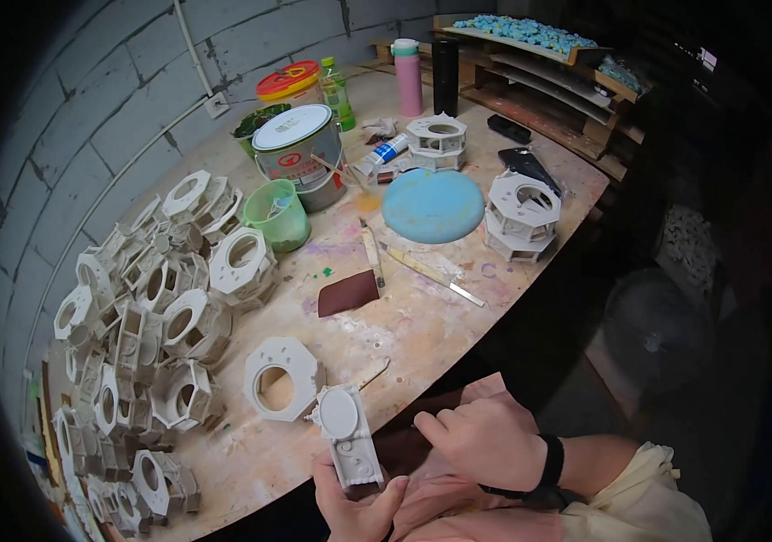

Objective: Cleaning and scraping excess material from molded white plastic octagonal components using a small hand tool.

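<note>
My left hand (356,506) holds a small white plaster panel (348,437) with an oval medallion, gripping it from below at the table's near edge. My right hand (485,440) is closed in a loose fist just to the right of the panel, with its fingertips near the panel's side; whether it holds a small tool I cannot tell. A black band sits on that wrist. A flat white octagonal ring (282,377) lies on the table just left of the panel.
Several white octagonal plaster castings (147,325) are piled along the left of the wooden table (422,330). Further back: a brown sandpaper piece (347,294), knife-like blades (431,275), a green cup (279,215), a paint tin (298,149), a blue disc (432,206), bottles, and shelves.
</note>
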{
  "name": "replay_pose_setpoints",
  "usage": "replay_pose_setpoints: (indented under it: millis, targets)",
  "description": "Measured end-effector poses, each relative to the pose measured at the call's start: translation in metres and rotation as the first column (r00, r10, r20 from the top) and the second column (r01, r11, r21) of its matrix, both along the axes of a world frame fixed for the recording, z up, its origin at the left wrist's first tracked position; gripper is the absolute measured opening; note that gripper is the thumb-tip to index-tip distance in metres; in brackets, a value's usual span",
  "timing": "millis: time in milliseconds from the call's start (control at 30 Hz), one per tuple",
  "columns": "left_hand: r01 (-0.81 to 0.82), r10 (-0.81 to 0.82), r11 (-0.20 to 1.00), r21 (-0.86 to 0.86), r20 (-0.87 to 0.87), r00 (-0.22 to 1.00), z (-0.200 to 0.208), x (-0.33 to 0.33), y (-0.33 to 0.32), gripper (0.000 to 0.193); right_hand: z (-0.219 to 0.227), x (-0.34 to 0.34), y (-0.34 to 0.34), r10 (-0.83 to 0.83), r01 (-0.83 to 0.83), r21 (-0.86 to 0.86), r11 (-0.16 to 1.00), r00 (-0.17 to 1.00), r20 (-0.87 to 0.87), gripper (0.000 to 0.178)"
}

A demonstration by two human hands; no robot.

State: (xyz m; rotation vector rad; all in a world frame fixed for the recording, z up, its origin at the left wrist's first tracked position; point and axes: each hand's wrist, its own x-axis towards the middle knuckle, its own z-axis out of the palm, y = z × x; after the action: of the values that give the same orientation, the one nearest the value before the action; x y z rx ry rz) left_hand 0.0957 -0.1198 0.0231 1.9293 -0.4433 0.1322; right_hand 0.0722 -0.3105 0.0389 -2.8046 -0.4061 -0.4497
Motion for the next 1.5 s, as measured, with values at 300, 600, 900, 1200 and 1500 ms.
replay_pose_setpoints:
  millis: [300, 600, 900, 1200, 1500]
  targets:
    - [0.196, -0.190, 0.979, 0.060, -0.098, 0.977, 0.006, -0.006, -0.017, 0.094, -0.033, -0.016, 0.026, 0.286, -0.210, 0.358, 0.910, 0.942, -0.174, 0.013]
    - [0.086, -0.284, 0.883, -0.461, -0.382, 0.879, -0.009, -0.008, 0.006, 0.050, 0.013, -0.006, -0.022, 0.243, -0.163, 0.326, 0.931, 0.944, -0.223, 0.016]
    - [0.232, -0.297, 0.942, -0.243, -0.280, 0.913, -0.017, -0.010, 0.007, 0.050, 0.023, -0.003, 0.009, 0.247, -0.089, 0.793, 0.603, 0.966, -0.080, 0.025]
    - [0.200, -0.213, 0.976, -0.085, -0.205, 0.955, -0.017, -0.014, 0.008, 0.053, 0.011, 0.006, 0.008, 0.053, -0.050, 0.610, 0.791, 0.999, 0.014, 0.020]
    - [0.208, -0.209, 0.978, -0.021, -0.111, 0.972, -0.011, -0.020, 0.006, 0.049, 0.020, 0.001, 0.010, 0.215, -0.131, 0.619, 0.774, 0.975, -0.063, 0.016]
